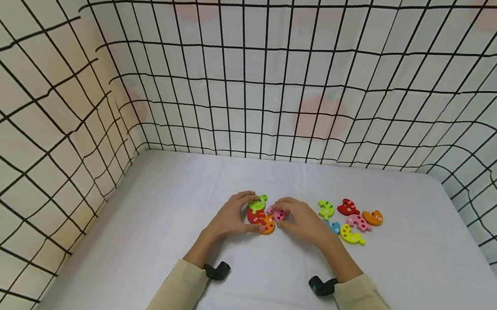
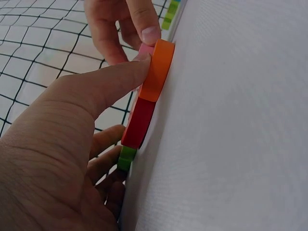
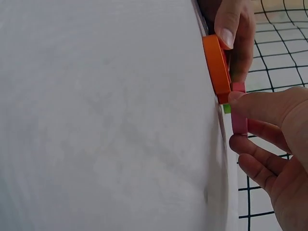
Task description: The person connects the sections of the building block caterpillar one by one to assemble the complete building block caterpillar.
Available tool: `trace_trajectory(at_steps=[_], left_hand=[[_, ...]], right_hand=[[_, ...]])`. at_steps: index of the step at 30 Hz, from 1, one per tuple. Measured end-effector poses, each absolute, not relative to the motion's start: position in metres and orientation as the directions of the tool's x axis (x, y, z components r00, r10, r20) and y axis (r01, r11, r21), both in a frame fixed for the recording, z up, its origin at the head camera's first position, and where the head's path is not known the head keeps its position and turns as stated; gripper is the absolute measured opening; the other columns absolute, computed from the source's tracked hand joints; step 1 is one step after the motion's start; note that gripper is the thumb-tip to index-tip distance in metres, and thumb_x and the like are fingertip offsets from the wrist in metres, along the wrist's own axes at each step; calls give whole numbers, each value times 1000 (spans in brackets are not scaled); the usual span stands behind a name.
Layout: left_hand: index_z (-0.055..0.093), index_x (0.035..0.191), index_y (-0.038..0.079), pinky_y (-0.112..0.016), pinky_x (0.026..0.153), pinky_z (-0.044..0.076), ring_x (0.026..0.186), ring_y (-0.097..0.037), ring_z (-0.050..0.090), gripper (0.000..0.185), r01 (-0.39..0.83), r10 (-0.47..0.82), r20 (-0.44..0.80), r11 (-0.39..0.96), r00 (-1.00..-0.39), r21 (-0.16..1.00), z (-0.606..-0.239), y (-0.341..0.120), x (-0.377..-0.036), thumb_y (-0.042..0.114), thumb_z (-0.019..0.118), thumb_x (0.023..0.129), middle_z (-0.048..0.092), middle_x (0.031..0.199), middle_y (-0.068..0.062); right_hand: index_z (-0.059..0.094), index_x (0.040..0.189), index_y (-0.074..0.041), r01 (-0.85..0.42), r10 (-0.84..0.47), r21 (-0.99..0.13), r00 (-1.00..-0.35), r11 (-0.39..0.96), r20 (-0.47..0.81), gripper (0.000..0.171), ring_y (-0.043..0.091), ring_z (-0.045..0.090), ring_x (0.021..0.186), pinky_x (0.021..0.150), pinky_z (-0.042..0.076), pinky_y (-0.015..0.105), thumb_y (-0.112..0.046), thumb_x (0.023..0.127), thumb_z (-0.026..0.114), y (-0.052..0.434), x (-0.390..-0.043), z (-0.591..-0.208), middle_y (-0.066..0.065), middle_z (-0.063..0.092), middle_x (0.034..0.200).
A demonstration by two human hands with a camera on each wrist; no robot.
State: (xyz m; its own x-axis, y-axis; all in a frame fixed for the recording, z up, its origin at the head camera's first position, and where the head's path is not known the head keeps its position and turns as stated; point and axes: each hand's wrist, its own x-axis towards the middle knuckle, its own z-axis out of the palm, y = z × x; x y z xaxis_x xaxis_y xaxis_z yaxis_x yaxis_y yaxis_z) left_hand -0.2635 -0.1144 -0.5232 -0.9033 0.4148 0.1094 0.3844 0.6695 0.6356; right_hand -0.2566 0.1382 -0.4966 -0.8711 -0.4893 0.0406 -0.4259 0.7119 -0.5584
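Observation:
On the white table (image 1: 259, 299) lies a short chain of joined number pieces: green (image 1: 258, 203), red (image 1: 255, 216) and orange (image 1: 267, 224). My left hand (image 1: 247, 212) grips this chain. Its thumb (image 2: 120, 77) presses on the orange piece (image 2: 156, 72) and its fingers curl at the green end (image 2: 126, 159). My right hand (image 1: 282, 214) pinches a pink piece (image 1: 276, 213) between thumb and fingers, right against the orange piece (image 3: 217, 67). In the right wrist view the pink piece (image 3: 238, 120) stands on edge beside the orange one.
Several loose pieces lie to the right of my hands: green (image 1: 325, 209), red (image 1: 347, 207), orange (image 1: 372, 217), pink (image 1: 357, 221), blue (image 1: 334, 227) and yellow (image 1: 351, 234). Grid-patterned cloth walls (image 1: 50, 117) close off the left, back and right sides.

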Motion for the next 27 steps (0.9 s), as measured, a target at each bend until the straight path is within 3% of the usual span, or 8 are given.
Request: trace_trajectory(at_steps=[6,15,21,27], left_hand=[[56,148,18,-59,118,38,149,-31,40,81,382,414,105,675,-904,632,-525,-113,-263,48,83,78,47,159,-6],[56,147,19,-56,120,37,149,-29,40,80,380,412,103,677,-905,630,-526,-112,-264,46,84,77,47,159,-4],[56,148,20,-56,120,37,150,-29,39,80,372,407,99,677,-908,635,-524,-110,-265,46,84,77,46,160,-3],[56,147,20,-56,120,38,149,-29,41,80,363,402,91,680,-911,637,-526,-112,-265,46,84,77,45,160,-3]], right_hand=[[70,133,-17,-443,-507,-519,-862,732,21,40,29,55,137,112,48,50,-23,93,77,135,-253,-492,4,63,141],[72,130,-15,-440,-511,-506,-860,741,0,37,27,59,129,107,53,44,-19,94,76,132,-253,-495,5,64,136],[69,133,-14,-441,-508,-493,-861,750,-2,41,29,58,132,109,52,45,-19,93,77,134,-253,-493,8,61,141],[67,131,-19,-377,-443,-528,-896,761,0,38,23,64,117,100,58,45,-23,95,74,146,-251,-492,3,58,145]])
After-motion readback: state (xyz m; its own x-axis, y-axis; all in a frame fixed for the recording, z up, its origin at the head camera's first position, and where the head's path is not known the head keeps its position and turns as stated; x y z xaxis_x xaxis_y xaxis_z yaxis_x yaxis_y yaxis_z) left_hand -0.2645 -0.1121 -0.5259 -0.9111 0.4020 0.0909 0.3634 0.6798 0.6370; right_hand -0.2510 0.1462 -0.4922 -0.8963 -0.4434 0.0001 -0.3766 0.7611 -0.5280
